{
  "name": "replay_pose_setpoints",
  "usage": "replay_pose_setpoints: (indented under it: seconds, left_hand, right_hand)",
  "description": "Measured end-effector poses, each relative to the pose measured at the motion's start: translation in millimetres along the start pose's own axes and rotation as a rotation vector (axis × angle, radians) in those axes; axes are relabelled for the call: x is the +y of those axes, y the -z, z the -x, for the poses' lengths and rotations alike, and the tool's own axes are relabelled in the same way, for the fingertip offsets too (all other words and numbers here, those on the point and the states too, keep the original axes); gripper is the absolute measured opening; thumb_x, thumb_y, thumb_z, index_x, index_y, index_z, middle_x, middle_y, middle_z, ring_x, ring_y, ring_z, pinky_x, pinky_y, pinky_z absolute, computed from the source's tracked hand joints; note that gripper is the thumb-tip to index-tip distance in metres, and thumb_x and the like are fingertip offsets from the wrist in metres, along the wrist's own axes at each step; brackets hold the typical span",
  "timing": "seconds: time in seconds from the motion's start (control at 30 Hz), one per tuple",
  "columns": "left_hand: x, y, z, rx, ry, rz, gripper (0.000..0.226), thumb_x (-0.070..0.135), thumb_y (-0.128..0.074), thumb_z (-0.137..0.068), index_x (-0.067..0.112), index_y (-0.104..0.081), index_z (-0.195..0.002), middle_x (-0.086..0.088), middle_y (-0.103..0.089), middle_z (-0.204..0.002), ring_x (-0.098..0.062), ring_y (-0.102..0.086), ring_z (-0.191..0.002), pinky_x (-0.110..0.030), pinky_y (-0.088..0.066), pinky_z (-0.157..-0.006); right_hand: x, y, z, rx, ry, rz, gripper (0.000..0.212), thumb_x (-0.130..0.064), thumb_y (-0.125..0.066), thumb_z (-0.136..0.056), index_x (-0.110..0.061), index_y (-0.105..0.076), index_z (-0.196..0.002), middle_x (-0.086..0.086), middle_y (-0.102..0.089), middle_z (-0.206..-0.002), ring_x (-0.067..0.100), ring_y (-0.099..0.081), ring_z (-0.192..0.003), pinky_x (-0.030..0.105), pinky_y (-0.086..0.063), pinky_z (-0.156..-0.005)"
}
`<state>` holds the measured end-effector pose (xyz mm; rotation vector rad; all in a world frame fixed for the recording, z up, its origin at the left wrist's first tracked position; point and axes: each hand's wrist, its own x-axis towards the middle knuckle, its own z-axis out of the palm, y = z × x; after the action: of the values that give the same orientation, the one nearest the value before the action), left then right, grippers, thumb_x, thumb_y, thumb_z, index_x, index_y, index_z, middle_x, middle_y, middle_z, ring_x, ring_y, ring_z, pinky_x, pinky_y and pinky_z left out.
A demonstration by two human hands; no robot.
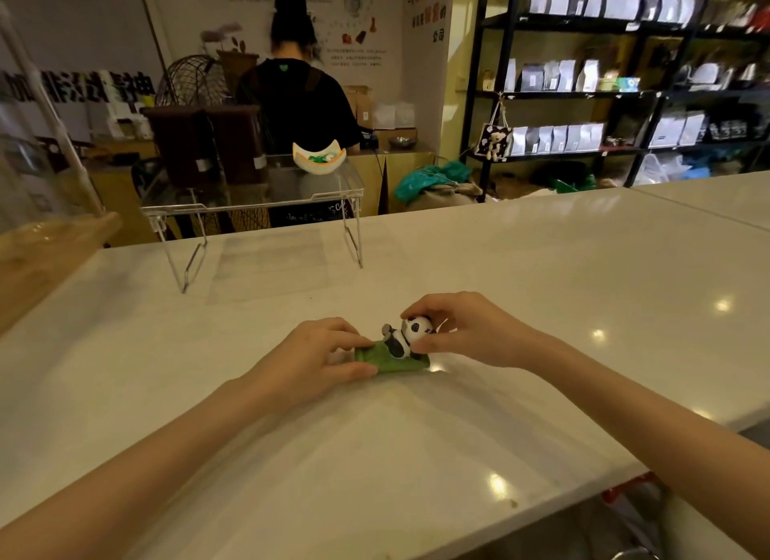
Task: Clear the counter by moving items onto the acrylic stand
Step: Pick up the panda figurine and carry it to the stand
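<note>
Item: small black-and-white panda figurine lying on a flat green rectangular base (399, 345), on the pale glossy stone surface (541, 267), near the front edge and well apart from the stand

Destination: clear acrylic stand with bent legs (254, 201), at the far edge of the surface; a cream crescent-shaped dish with green contents (319, 157) already sits on its right half, left half bare

Left hand (310, 357): grip pinched together on the left end of the green base, thumb below, fingers above

Right hand (466, 330): grip closed round the panda's head and the right end of the base

Handling, judged: lift by the base rather than the head, since the join may be weak; keep it level; set it down on the bare left half, clear of the dish

Risk: the low front lip of the stand could catch the base
</note>
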<state>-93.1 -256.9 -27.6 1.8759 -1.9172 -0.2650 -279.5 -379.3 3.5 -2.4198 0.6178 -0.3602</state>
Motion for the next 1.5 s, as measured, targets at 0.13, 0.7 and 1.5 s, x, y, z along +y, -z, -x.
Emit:
replay_pose_setpoints:
  seconds: [0.13, 0.7, 1.5]
  left_hand:
    - [0.0, 22.4, -12.6, 0.06, -0.006, 0.015, 0.039, 0.041, -0.063, -0.076, 0.023, -0.065, -0.11, 0.003, -0.064, -0.108, -0.008, -0.058, -0.091, -0.009, -0.047, -0.076]
    - [-35.1, 147.5, -104.0, 0.379, 0.038, 0.03, 0.03, 0.026, -0.069, -0.073, 0.014, -0.07, -0.102, -0.003, -0.07, -0.096, 0.005, -0.064, -0.076, -0.002, -0.047, -0.074]
    - [-110.9, 147.1, -187.5, 0.307, 0.254, -0.045, 0.03, 0.027, -0.063, -0.08, 0.012, -0.068, -0.106, -0.013, -0.069, -0.113, -0.028, -0.064, -0.095, -0.039, -0.051, -0.088]
  right_hand:
    - [-8.3, 14.0, -17.7, 0.014, 0.004, -0.037, 0.033, -0.021, -0.067, -0.079, -0.02, -0.061, -0.111, 0.002, -0.067, -0.11, 0.016, -0.062, -0.097, 0.028, -0.052, -0.088]
    - [-47.3, 93.7, -161.9, 0.185, 0.202, -0.208, 0.034, -0.014, -0.066, -0.079, -0.016, -0.061, -0.113, 0.005, -0.069, -0.105, 0.014, -0.067, -0.094, 0.027, -0.055, -0.084]
    - [-1.2, 72.4, -283.5, 0.321, 0.204, 0.032, 0.041, -0.017, -0.064, -0.082, -0.011, -0.056, -0.121, 0.01, -0.064, -0.116, 0.014, -0.058, -0.095, 0.025, -0.048, -0.086]
